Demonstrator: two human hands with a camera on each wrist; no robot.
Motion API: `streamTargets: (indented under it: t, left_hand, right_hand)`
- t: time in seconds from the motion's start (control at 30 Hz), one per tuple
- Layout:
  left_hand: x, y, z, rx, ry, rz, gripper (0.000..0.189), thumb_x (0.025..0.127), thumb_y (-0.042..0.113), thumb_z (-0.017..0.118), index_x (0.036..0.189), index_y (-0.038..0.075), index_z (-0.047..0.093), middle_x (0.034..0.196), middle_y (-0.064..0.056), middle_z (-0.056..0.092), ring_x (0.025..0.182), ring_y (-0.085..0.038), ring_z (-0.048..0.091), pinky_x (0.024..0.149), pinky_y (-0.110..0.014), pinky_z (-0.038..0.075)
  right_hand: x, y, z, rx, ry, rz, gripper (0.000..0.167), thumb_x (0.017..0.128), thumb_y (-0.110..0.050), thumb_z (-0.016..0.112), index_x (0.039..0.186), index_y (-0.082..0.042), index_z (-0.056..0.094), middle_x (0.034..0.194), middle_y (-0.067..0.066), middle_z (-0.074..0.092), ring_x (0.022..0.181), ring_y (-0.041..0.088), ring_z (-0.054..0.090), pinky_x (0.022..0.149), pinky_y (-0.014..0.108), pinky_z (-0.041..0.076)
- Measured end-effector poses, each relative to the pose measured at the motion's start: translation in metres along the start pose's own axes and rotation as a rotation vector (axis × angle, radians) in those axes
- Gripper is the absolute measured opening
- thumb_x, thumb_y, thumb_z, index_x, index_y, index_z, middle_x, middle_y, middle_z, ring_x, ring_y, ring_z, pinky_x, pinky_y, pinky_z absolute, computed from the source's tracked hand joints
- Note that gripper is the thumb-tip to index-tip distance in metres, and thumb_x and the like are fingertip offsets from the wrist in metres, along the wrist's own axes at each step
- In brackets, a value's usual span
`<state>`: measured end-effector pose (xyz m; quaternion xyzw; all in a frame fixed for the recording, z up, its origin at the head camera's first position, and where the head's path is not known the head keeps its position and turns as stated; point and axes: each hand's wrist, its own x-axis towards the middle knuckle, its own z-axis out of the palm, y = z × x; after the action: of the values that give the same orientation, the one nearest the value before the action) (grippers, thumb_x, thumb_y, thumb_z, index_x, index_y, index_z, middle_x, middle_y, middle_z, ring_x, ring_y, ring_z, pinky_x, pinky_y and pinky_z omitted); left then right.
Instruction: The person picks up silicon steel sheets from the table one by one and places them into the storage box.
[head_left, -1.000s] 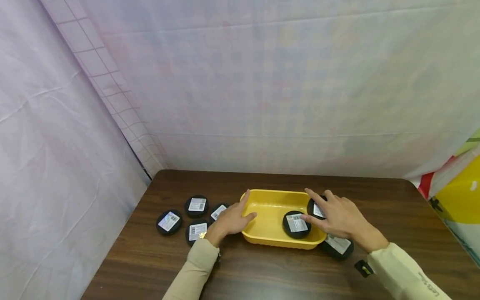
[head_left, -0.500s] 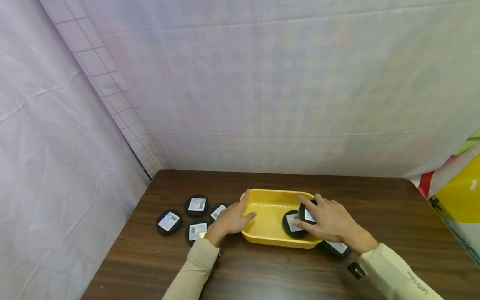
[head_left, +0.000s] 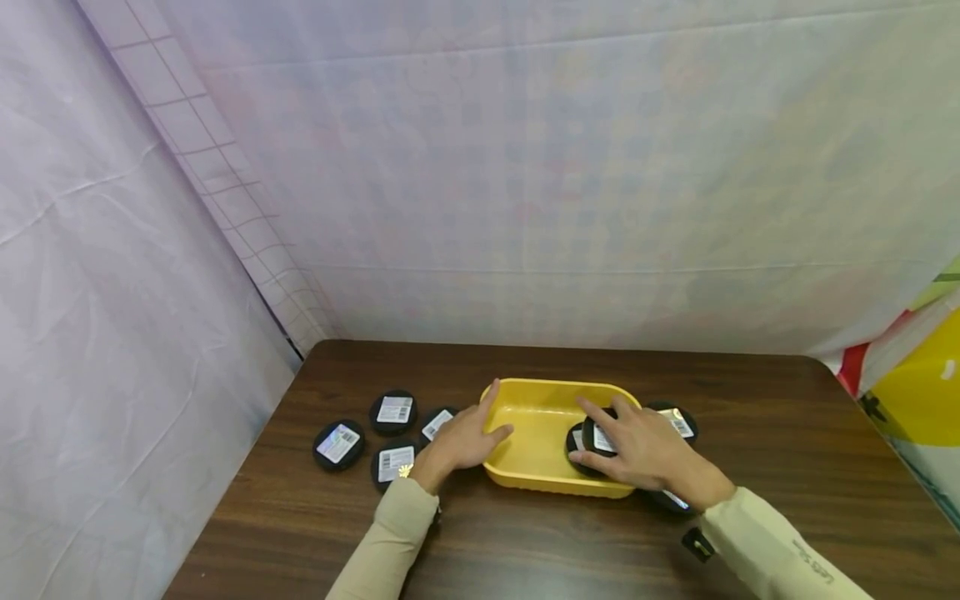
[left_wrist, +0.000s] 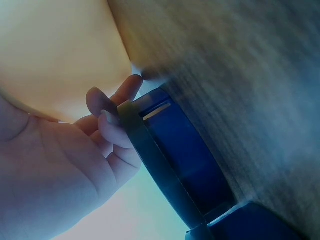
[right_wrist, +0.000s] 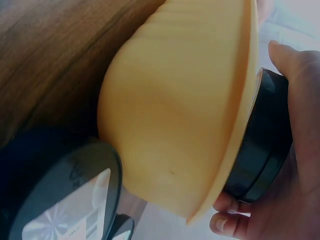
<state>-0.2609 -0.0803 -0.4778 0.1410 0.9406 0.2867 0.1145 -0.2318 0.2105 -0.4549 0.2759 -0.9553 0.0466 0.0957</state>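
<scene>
At the left end of a yellow plastic tray (head_left: 536,481), my left hand (head_left: 463,439) grips the rim, thumb inside and other fingers outside. My right hand (head_left: 637,446) holds a flat, round black container (head_left: 602,438) with a white barcode label, inside the tray's right end. It overlaps a similar container (head_left: 576,450) lying in the tray. In the right wrist view, the held container (right_wrist: 262,140) sits between thumb and fingers, just beyond the tray's rim. Another black container (left_wrist: 175,155) stands right by my left fingertips in the left wrist view.
Several labelled black containers (head_left: 393,411) lie on the brown wooden table (head_left: 487,550), left of the tray. Right of it are a container (head_left: 678,419) behind my right hand and another (head_left: 672,502) partly under my wrist. A white curtain (head_left: 525,208) hangs behind the table.
My right hand has carried the held container leftward from the tray's right edge to over the container inside, uncovering one on the table behind. The left hand has stayed put.
</scene>
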Motion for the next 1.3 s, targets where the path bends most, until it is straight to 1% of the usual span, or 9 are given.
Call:
streamTargets:
  t: [0.17,0.53,0.77,0.97,1.13,1.3]
  left_hand:
    - [0.000,-0.001,0.001,0.004,-0.001,0.000,0.077,0.101,0.051,0.048,0.160,0.032,0.003,0.156,-0.014,0.038,0.137,-0.032,0.045,0.108,-0.053,0.038]
    - [0.001,0.000,0.001,0.009,0.003,0.001,0.078,0.100,0.050,0.050,0.161,0.029,0.005,0.155,-0.015,0.040,0.136,-0.033,0.046,0.107,-0.053,0.039]
    - [0.001,0.000,0.002,0.009,0.007,0.003,0.077,0.100,0.051,0.049,0.160,0.032,0.004,0.155,-0.015,0.040,0.136,-0.032,0.046,0.108,-0.053,0.038]
    - [0.001,0.000,0.002,0.006,0.003,-0.003,0.077,0.100,0.051,0.049,0.161,0.030,0.005,0.156,-0.015,0.039,0.136,-0.032,0.046,0.107,-0.053,0.038]
    - [0.001,0.001,0.001,0.013,0.008,0.004,0.077,0.101,0.051,0.049,0.161,0.027,0.007,0.154,-0.016,0.040,0.134,-0.032,0.048,0.106,-0.053,0.040]
    - [0.002,0.000,0.001,0.016,0.010,0.010,0.077,0.101,0.050,0.049,0.161,0.028,0.006,0.154,-0.016,0.041,0.134,-0.032,0.048,0.106,-0.053,0.040]
  right_hand:
    - [0.001,-0.003,0.003,-0.010,-0.020,-0.013,0.084,0.087,-0.074,0.052,0.147,-0.015,0.049,0.105,0.016,0.060,0.073,0.024,0.060,0.065,0.044,0.051]
    - [0.002,-0.005,0.009,-0.020,-0.026,-0.016,0.082,0.089,-0.073,0.050,0.147,-0.015,0.049,0.103,0.015,0.060,0.076,0.027,0.061,0.066,0.045,0.051]
    - [0.001,-0.007,0.014,0.021,-0.087,-0.011,0.082,0.090,-0.073,0.047,0.149,-0.015,0.046,0.105,0.017,0.060,0.075,0.027,0.061,0.069,0.047,0.052]
    - [0.001,-0.008,0.015,0.036,-0.152,0.011,0.083,0.091,-0.074,0.043,0.152,-0.018,0.042,0.109,0.016,0.059,0.077,0.029,0.060,0.074,0.051,0.051]
    - [0.001,-0.009,0.013,0.033,-0.162,0.020,0.083,0.091,-0.075,0.041,0.152,-0.018,0.041,0.111,0.017,0.059,0.083,0.032,0.062,0.078,0.053,0.050]
    - [0.002,-0.010,0.011,0.031,-0.176,0.021,0.082,0.092,-0.074,0.041,0.152,-0.018,0.041,0.113,0.017,0.059,0.088,0.033,0.063,0.082,0.055,0.048]
